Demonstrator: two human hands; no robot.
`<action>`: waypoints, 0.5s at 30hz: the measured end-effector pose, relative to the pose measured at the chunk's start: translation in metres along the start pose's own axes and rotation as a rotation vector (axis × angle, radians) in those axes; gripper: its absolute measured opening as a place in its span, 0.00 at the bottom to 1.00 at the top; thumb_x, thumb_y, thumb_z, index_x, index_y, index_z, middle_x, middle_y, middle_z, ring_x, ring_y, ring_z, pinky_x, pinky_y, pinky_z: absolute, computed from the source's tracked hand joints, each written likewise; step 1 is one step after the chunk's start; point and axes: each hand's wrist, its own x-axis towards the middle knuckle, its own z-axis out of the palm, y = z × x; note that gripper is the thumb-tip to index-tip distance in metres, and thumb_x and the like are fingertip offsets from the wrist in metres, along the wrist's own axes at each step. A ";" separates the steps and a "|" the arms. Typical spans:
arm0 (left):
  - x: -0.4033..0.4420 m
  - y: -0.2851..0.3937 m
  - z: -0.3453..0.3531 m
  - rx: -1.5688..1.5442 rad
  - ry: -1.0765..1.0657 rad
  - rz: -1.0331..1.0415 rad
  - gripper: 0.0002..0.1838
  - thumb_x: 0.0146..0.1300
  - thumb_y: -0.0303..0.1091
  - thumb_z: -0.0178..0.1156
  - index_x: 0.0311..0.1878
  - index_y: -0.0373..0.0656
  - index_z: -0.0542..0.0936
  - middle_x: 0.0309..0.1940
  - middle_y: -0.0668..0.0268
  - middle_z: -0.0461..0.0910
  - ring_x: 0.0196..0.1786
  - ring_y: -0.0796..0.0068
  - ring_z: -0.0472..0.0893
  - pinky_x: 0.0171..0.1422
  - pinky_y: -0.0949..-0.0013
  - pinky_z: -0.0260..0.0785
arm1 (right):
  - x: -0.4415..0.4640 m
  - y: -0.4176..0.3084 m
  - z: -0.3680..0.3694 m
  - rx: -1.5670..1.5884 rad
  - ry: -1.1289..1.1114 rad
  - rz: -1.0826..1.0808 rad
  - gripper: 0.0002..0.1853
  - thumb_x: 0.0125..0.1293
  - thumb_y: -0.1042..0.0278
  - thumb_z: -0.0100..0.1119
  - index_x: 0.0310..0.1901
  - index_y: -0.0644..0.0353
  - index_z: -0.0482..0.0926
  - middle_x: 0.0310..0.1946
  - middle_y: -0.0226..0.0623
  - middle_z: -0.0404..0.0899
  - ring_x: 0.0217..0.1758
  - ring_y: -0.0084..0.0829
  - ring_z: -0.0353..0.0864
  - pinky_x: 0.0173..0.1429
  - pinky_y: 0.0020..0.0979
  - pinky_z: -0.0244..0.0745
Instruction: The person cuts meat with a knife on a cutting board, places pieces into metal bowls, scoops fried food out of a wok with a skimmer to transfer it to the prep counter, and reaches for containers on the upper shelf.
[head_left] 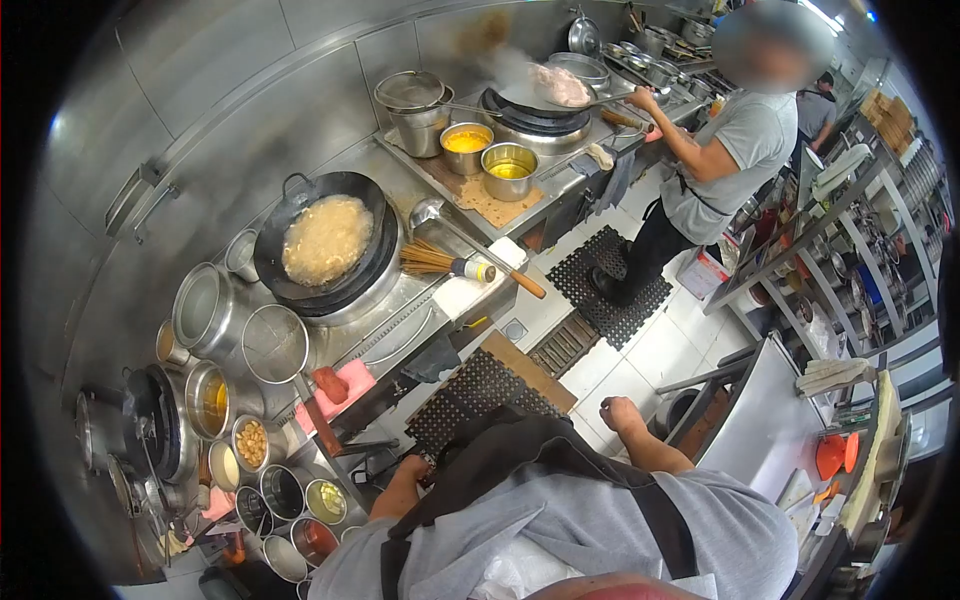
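My left hand (408,472) hangs low beside the stove counter, close to the dark apron; its fingers are partly hidden, so I cannot tell what it holds. On the other side, my right hand (622,414) hangs over the aisle with fingers curled in and nothing visible in them. Ahead on the left, a black wok (268,262) sits on a burner, full of bubbling, foamy food (327,240). Beside it lie a long-handled ladle (470,240) and a bamboo brush (428,260). A wire strainer (275,343) rests nearer, its wooden handle toward the counter edge.
A co-worker (740,150) stands at the farther, steaming wok (530,104). Pots of yellow liquid (510,172) stand between the woks. Several ingredient pots (251,443) crowd the lower left. Black perforated mats (612,285) cover part of the floor. A white worktop (755,425) and shelving line the right.
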 end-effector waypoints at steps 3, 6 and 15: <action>-0.028 0.005 -0.020 -0.154 -0.025 -0.070 0.15 0.56 0.38 0.60 0.41 0.37 0.83 0.36 0.52 0.84 0.39 0.58 0.84 0.43 0.57 0.76 | 0.011 -0.006 -0.001 -0.002 0.021 -0.057 0.15 0.57 0.63 0.56 0.43 0.56 0.84 0.40 0.49 0.82 0.47 0.48 0.81 0.57 0.41 0.74; -0.036 0.005 -0.029 0.131 0.037 0.207 0.15 0.56 0.37 0.59 0.38 0.34 0.83 0.33 0.54 0.83 0.34 0.59 0.84 0.35 0.58 0.76 | 0.012 -0.018 -0.006 -0.016 0.005 -0.108 0.14 0.57 0.62 0.56 0.43 0.57 0.84 0.39 0.50 0.82 0.45 0.49 0.81 0.56 0.42 0.74; -0.001 0.051 -0.035 -0.001 0.024 0.173 0.14 0.54 0.35 0.59 0.39 0.35 0.82 0.34 0.55 0.82 0.30 0.62 0.83 0.33 0.60 0.75 | 0.167 -0.219 -0.224 0.756 0.786 -0.713 0.20 0.72 0.59 0.49 0.56 0.67 0.75 0.38 0.39 0.83 0.38 0.31 0.80 0.45 0.30 0.75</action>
